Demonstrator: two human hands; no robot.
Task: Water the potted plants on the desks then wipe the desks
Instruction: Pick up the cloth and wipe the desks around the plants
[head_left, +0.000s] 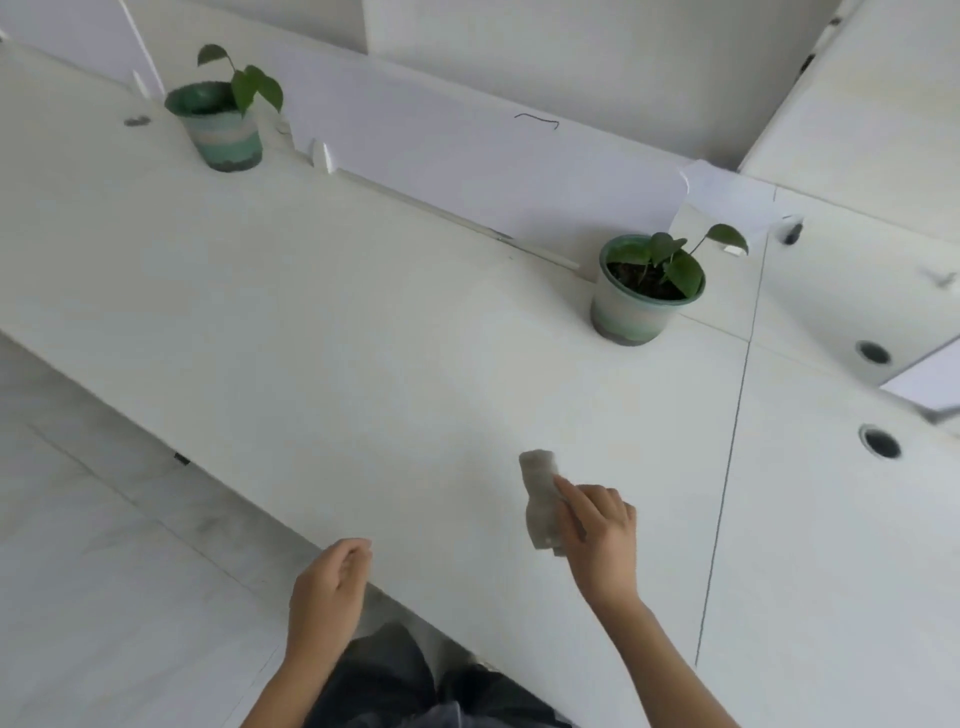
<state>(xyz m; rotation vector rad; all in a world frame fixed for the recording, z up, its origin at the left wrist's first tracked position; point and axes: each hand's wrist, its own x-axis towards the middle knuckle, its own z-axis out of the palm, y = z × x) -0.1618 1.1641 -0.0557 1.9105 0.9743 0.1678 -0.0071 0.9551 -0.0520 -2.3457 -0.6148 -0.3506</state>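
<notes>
White desk (363, 312): R hand (597, 535) presses cloth (540, 499), L hand (327, 587) idle.

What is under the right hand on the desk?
A pale folded cloth lies on the desk, pressed under the right hand. The hand covers part of the cloth, and the desk beneath is hidden.
</notes>
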